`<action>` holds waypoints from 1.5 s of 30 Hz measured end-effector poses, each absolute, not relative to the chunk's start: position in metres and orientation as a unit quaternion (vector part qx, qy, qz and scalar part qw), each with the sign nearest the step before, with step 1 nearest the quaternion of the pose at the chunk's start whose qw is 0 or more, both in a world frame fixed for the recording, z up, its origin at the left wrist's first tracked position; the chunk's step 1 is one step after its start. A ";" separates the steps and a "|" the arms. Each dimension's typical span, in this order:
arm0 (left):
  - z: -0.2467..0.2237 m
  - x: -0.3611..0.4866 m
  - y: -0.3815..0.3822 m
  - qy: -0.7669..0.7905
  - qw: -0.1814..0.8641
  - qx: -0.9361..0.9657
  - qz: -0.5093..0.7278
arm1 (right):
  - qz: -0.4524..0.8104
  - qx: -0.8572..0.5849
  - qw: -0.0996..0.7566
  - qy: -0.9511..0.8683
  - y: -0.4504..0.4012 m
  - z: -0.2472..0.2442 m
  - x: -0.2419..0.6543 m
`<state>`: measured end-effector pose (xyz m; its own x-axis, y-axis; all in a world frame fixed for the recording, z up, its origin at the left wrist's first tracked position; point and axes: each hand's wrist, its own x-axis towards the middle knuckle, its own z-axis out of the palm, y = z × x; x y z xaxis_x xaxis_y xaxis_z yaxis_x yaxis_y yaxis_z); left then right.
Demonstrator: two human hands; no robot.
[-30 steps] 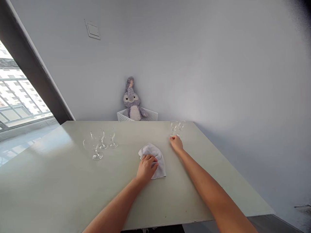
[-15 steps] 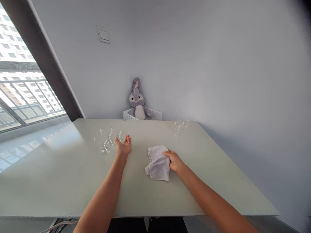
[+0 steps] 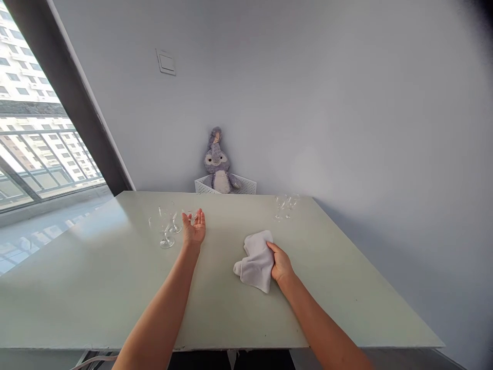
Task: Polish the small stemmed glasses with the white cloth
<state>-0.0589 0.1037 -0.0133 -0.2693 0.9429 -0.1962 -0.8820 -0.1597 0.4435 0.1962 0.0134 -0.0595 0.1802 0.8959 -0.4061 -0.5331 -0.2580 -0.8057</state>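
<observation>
My left hand has its thumb and fingers curled around a small clear wine glass at the left of the table. Part of that glass is hidden by the hand. Just left of it, two more stemmed glasses, a nearer one and one behind it, stand upright. My right hand grips the right edge of a folded white cloth between thumb and fingers, over the middle of the table.
Two clear stemmed glasses stand at the back right of the pale table. Behind the table's far edge, a plush toy sits in a white perforated basket against the wall. A window is at the left.
My left hand has closed in from beside the wine glass to around it, and the glass looks tilted or shifted. My right hand has drawn the cloth slightly right.
</observation>
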 end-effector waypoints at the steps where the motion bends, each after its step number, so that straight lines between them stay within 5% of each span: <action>1: -0.014 -0.052 0.097 0.241 0.612 0.072 0.750 | 0.587 -0.494 0.609 -0.202 0.013 -0.058 0.197; 5: -0.024 -0.017 0.064 0.226 0.665 0.188 0.687 | 0.480 -0.467 0.691 -0.272 0.004 -0.044 0.195; 9: -0.038 0.011 0.037 0.226 0.676 0.318 0.625 | 0.420 -0.454 0.677 -0.399 -0.010 -0.029 0.175; 15: -0.047 0.018 0.028 0.250 0.677 0.375 0.581 | 0.521 -0.379 0.546 -0.536 -0.021 -0.029 0.150; 27: -0.045 0.017 0.027 0.250 0.681 0.400 0.559 | 0.708 -0.278 0.555 -0.337 -0.009 -0.030 0.161; 36: -0.049 0.019 0.027 0.268 0.664 0.409 0.566 | 0.579 -0.313 0.619 -0.428 -0.020 -0.025 0.158; 45: -0.049 0.024 0.024 0.269 0.670 0.426 0.545 | 0.462 -0.428 0.589 -0.506 -0.018 -0.036 0.155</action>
<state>0.0238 0.0242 -0.0494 0.2605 0.9598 0.1047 -0.5007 0.0415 0.8646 0.1549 -0.0178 -0.0355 0.0599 0.9778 0.2008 -0.1115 0.2065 -0.9721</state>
